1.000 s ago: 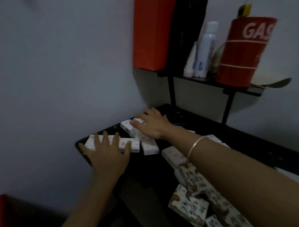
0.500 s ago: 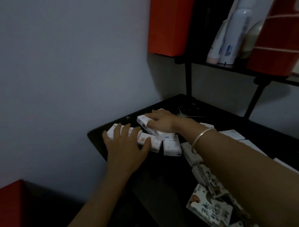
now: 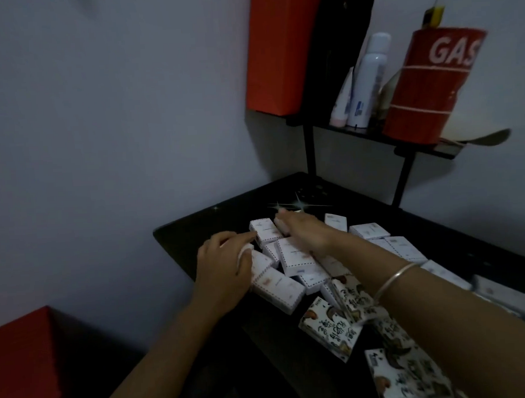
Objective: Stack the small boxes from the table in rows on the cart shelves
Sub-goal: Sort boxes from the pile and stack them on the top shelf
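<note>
Several small white boxes (image 3: 294, 256) lie bunched in a loose pile on the black table (image 3: 193, 232), with more spread out to the right (image 3: 403, 247). My left hand (image 3: 225, 269) curls around the pile's left side, fingers bent over a box. From the right, my right hand (image 3: 304, 230) reaches across the pile, palm down, fingers closed over a box at its far edge. Boxes printed with a dark pattern (image 3: 330, 328) lie nearer to me, partly under my right forearm. No cart shelf with stacked rows is in sight.
A black wall shelf (image 3: 369, 134) above the table carries a red can marked GAS (image 3: 430, 83), a white spray bottle (image 3: 368, 77) and a tall orange box (image 3: 278, 47). A red object (image 3: 21, 359) stands low at the left. The wall borders the table's left and back.
Both hands have drawn the scattered white boxes together into a tighter pile. My left hand changed from flat to curled around the boxes. The view has shifted.
</note>
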{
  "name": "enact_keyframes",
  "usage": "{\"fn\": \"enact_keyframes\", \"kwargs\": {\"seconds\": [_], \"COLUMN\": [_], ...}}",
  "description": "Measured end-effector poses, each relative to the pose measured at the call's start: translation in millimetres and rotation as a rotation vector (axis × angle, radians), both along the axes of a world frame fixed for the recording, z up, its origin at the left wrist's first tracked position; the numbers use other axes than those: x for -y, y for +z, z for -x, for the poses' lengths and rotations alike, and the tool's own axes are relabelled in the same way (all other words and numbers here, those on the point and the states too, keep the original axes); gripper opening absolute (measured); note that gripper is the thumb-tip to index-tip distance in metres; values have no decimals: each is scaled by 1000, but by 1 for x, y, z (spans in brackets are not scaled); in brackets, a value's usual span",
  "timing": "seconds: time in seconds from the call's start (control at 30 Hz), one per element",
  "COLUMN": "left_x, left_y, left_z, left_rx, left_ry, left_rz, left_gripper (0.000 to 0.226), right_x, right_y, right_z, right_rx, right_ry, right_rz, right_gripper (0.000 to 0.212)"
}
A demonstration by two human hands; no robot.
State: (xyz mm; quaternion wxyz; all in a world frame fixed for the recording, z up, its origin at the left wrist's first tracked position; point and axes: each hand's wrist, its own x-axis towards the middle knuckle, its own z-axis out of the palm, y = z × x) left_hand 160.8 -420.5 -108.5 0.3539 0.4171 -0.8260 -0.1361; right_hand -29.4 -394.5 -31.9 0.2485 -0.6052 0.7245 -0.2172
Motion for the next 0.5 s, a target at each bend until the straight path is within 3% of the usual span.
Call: {"fn": "enact_keyframes", "kwargs": {"seconds": [0.1, 0.17, 0.3, 0.37, 0.5], "left_x": [-1, 2, 10, 11, 8], "left_y": [4, 7, 12, 13, 24], "left_z": [-2, -3, -5, -5, -7], "left_rx": [-160, -142, 180, 283, 25], "left_ry": [-24, 28, 208, 192, 122], "left_rz": [-72, -93, -249, -287, -354], "left_gripper": [46, 49, 55, 55, 46], "right_x": [-17, -27, -42, -47, -58], "right_y": [9, 14, 13, 11, 4], "right_z": [8, 12, 12, 9, 4], "right_rx": [-82, -166, -460, -478, -367], "right_ry": [14, 72, 162, 114, 23], "right_rz": [126, 102, -104, -84, 14], "right_gripper": [45, 44, 72, 76, 79]}}
